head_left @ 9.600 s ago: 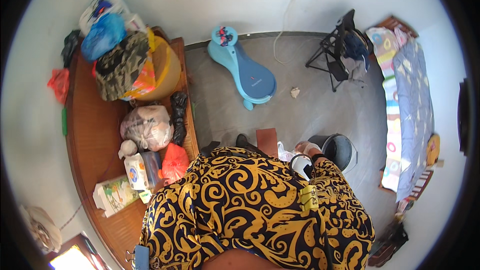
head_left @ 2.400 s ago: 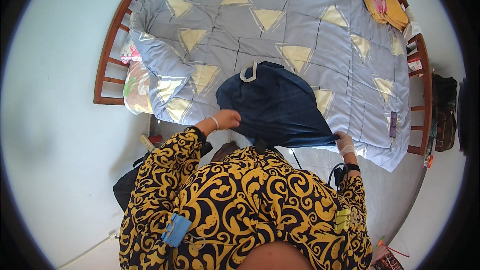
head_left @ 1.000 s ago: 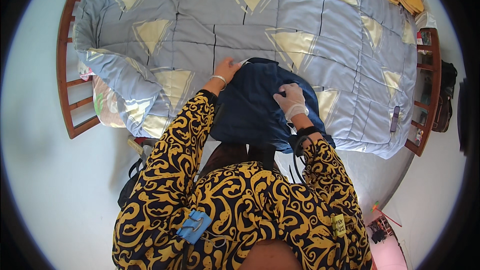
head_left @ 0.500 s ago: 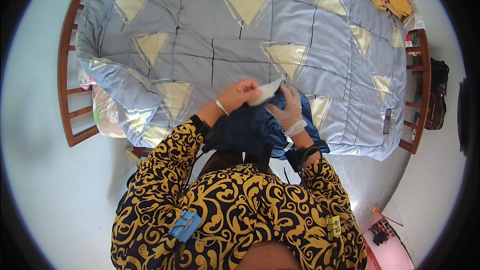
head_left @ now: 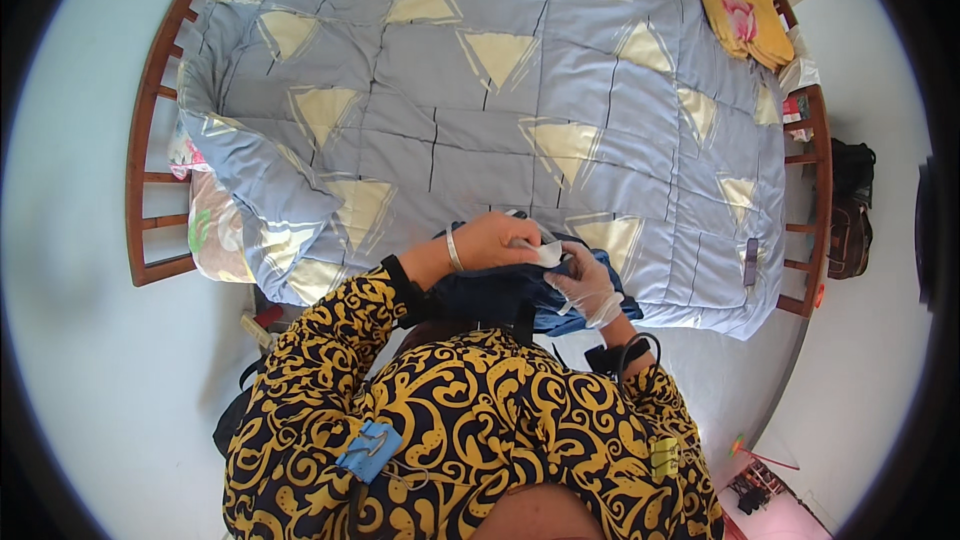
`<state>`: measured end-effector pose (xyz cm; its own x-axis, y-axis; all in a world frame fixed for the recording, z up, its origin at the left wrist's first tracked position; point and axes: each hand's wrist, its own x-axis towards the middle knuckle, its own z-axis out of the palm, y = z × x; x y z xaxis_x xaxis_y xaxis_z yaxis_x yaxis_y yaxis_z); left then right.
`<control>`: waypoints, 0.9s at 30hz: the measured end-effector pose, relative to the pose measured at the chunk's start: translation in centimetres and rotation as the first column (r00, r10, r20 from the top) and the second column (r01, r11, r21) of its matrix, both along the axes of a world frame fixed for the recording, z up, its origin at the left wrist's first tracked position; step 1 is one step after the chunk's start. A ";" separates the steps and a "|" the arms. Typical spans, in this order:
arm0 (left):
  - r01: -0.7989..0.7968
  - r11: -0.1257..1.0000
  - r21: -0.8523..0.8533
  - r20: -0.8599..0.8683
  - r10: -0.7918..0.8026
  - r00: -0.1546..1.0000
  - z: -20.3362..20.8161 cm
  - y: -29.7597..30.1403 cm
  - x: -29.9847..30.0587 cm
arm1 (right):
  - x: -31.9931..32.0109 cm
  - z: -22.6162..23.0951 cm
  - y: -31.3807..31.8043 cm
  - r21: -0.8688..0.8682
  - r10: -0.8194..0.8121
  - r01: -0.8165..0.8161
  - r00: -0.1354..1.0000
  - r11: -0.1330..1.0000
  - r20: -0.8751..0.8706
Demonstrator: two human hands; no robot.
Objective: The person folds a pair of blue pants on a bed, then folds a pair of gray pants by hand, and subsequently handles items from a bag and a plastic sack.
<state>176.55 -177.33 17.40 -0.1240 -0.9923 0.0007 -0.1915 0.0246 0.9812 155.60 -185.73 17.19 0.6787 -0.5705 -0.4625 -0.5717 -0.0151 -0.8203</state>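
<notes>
Dark blue garment [head_left: 500, 292] now bunched at near bed [head_left: 480, 120] edge, not spread; left hand [head_left: 495, 240], gloved right hand [head_left: 585, 280] pinch white piece [head_left: 545, 253].

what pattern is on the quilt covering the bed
Pale blue quilt with cream triangles, in the head view.

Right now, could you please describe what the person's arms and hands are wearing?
Both arms wear long black sleeves with yellow swirls. The left hand is bare, with a thin silver bangle at the wrist. The right hand wears a thin translucent glove, with a black strap and cable at its wrist.
</notes>
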 end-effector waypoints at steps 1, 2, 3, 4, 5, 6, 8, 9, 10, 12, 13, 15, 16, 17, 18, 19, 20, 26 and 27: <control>0.013 0.999 -0.034 0.030 -0.012 0.999 0.4 0.1 -0.3 | 0.1 0.8 0.4 -0.051 -0.014 0.014 1.000 0.999 -0.012; 0.024 0.998 -0.055 0.077 -0.020 0.997 0.8 0.2 -0.4 | -0.1 1.5 0.4 -0.022 -0.047 0.046 0.998 0.999 -0.048; 0.035 0.997 -0.074 0.123 -0.026 0.992 1.1 0.3 -0.4 | -0.1 2.1 0.3 -0.102 -0.026 0.034 0.997 0.994 0.075; 0.048 0.994 -0.094 0.176 -0.031 0.984 1.5 0.5 -0.5 | 0.0 2.8 0.3 -0.182 0.005 0.032 0.979 0.983 0.202; 0.058 0.993 -0.104 0.202 -0.036 0.979 2.0 0.7 -0.7 | 0.1 3.7 0.3 -0.260 0.047 0.040 0.946 0.965 0.321; 0.068 0.991 -0.114 0.228 -0.040 0.973 2.5 0.9 -1.0 | 0.2 4.9 0.1 -0.208 0.051 0.009 0.958 0.978 0.283; 0.100 0.981 -0.166 0.246 -0.057 0.968 3.7 1.0 -1.9 | 0.3 5.5 0.0 -0.431 0.302 -0.216 0.943 0.876 0.142; 0.108 0.976 -0.190 0.220 -0.065 0.973 4.3 1.1 -2.5 | 0.3 5.8 0.0 -0.520 0.408 -0.326 0.912 0.789 0.047; 0.137 0.974 -0.183 0.251 -0.089 0.964 4.8 1.1 -2.8 | 0.5 6.0 0.6 -0.450 0.390 -0.301 0.913 0.841 0.119; 0.185 0.977 -0.101 0.327 -0.143 0.934 5.4 0.9 -2.7 | 0.3 7.3 0.6 -0.192 0.354 -0.326 0.926 0.926 0.133; 0.197 0.980 -0.024 0.369 -0.175 0.913 5.4 0.9 -2.0 | 0.1 7.8 0.6 -0.054 0.336 -0.332 0.932 0.942 0.138; 0.252 0.960 0.121 0.452 -0.279 0.847 5.2 1.2 -0.7 | -1.9 8.2 -0.1 -0.165 0.261 -0.243 0.961 0.956 0.095; 0.302 0.934 0.192 0.490 -0.358 0.795 4.4 1.3 0.0 | -2.7 8.7 -0.6 -0.195 0.238 -0.218 0.967 0.956 0.086; 0.346 0.900 0.266 0.518 -0.436 0.736 3.6 1.6 0.7 | -3.6 9.3 -1.0 -0.222 0.215 -0.193 0.974 0.956 0.076; 0.296 0.951 0.091 0.576 -0.293 0.763 2.7 2.2 1.2 | -4.3 10.0 -1.2 -0.332 0.213 -0.184 0.976 0.925 0.050; 0.248 0.965 -0.085 0.606 -0.147 0.782 1.4 3.0 1.4 | -5.3 10.1 -1.3 -0.407 0.164 -0.126 0.985 0.905 0.060; 0.197 0.945 -0.262 0.605 0.001 0.797 0.2 3.7 1.5 | -6.4 10.3 -1.2 -0.479 0.115 -0.067 0.991 0.875 0.071; -0.267 0.922 0.279 0.271 0.191 0.943 0.2 6.8 -1.6 | -9.9 9.7 -0.3 -0.715 -0.048 0.182 0.978 0.675 0.203; -0.299 0.906 0.301 0.130 0.272 0.953 0.2 7.0 -2.3 | -10.3 9.2 -0.4 -0.527 -0.178 0.288 0.952 0.800 0.251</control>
<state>174.21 -170.34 17.59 0.1788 -0.9325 -0.3137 -0.2250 -0.3491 0.9097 145.30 -186.11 26.44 0.5306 -0.8423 0.0949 -0.4606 -0.3806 -0.8018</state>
